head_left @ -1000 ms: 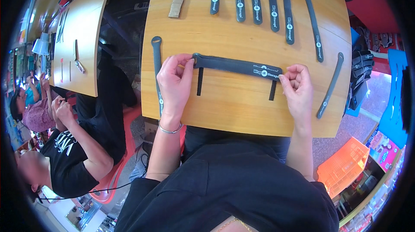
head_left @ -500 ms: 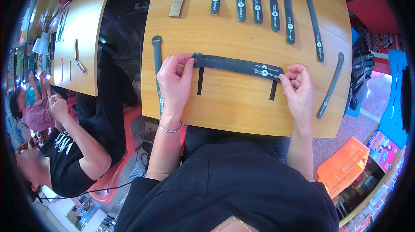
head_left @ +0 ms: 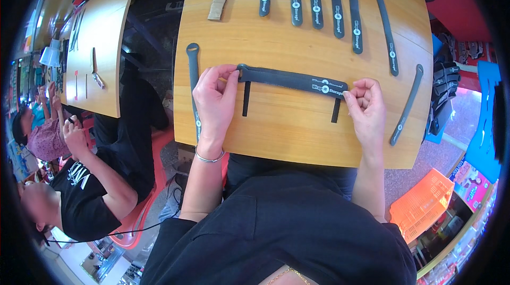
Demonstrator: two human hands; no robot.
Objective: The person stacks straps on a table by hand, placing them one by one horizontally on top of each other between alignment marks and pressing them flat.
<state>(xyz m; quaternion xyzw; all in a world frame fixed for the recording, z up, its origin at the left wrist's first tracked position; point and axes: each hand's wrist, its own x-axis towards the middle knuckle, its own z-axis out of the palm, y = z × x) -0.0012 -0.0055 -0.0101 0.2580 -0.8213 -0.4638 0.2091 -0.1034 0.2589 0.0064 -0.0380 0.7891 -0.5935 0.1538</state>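
Observation:
A dark grey storage strap [head_left: 289, 79] with white printing stretches sideways between my hands, low over the table or on it; I cannot tell which. A second printed edge shows along its right half, so two straps may be stacked. My left hand [head_left: 217, 94] pinches the end with the loop hole. At the plain end, the thumb and fingertips of my right hand [head_left: 365, 105] are closed on the strap. Two short black strips, a left one [head_left: 246, 99] and a right one [head_left: 336, 111], stick out from beneath it toward me.
Several more straps lie along the table's [head_left: 297, 141] far side, including one strap [head_left: 357, 14]. Single straps lie left [head_left: 193, 72] and right [head_left: 408, 104]. A folded brown cardboard piece [head_left: 219, 2] sits far left. A co-worker [head_left: 95, 189] sits at left; an orange basket [head_left: 422, 205] stands right.
My hands and the strap between them have barely moved. The co-worker at the left has shifted their raised hands slightly.

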